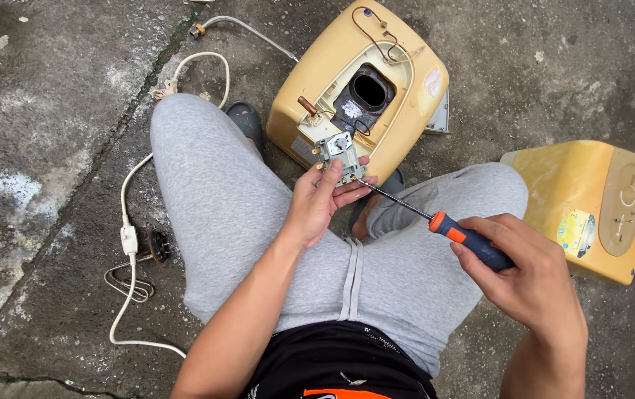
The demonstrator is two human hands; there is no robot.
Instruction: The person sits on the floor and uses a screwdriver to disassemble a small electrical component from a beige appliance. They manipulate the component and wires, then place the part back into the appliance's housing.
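Observation:
My left hand (317,201) holds a small grey thermostat switch block (340,155) with brass terminals, just in front of the yellowed water heater body (347,74). My right hand (528,277) grips a screwdriver (459,233) with a blue and orange handle. Its thin shaft runs up and left, and the tip meets the underside of the switch block. The heater body lies open on the concrete, showing a dark round opening, a copper pipe stub and thin wires. Both hands work above my knees in grey trousers.
The heater's detached yellow cover (591,207) lies on the ground at the right. A white power cord (129,244) with an inline switch snakes along the left, beside a coiled heating element (136,281). A flexible metal hose (243,29) lies at the top. Cracked concrete lies all around.

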